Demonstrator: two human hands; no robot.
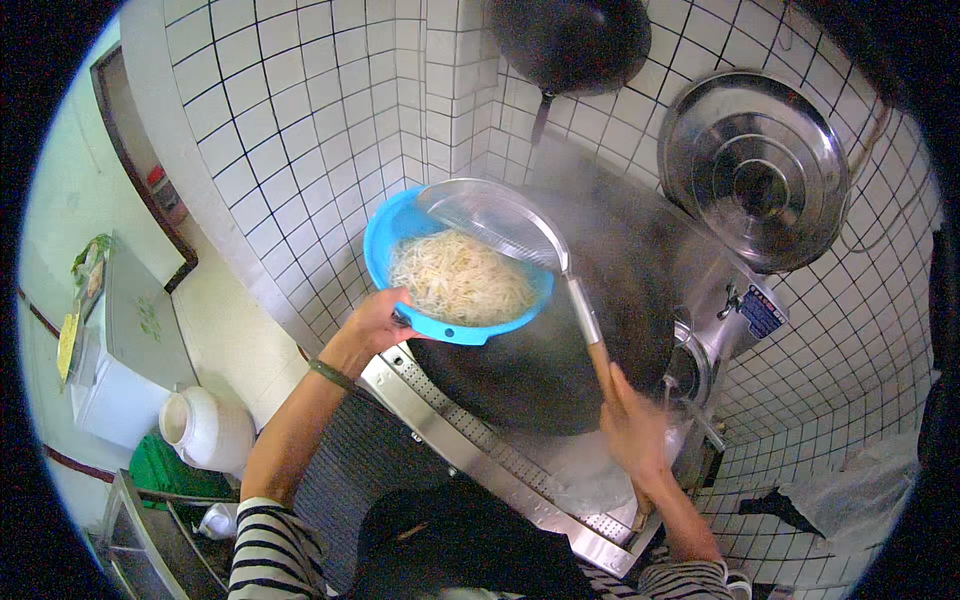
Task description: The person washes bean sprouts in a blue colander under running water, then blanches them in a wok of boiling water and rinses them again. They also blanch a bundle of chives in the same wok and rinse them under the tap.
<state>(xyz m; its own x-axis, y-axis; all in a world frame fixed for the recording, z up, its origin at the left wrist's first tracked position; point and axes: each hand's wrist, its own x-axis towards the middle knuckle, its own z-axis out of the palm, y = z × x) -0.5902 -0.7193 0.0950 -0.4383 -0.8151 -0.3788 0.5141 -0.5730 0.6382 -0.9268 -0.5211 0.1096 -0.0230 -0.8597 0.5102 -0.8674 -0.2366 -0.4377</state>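
My left hand [379, 322] grips the rim handle of a blue plastic basin [450, 332], tilted above the left side of a large dark wok [622, 315]. Inside the basin lies a heap of thin pale strands [469, 277], which look like bean sprouts. Closed around a wooden handle, my right hand [634, 431] holds a wire-mesh skimmer [487, 225]. The skimmer's round head is over the far part of the basin, partly covering its inside; whether they touch is unclear. Steam blurs the wok, and its contents cannot be made out.
A stainless steel stove edge [450, 420] with a perforated strip runs in front of me. Against the tiled wall rests a large metal lid [754, 172], near a hanging dark pan [570, 45]. A metal pot [686, 360] stands right of the wok. A pale jar [217, 427] stands at left.
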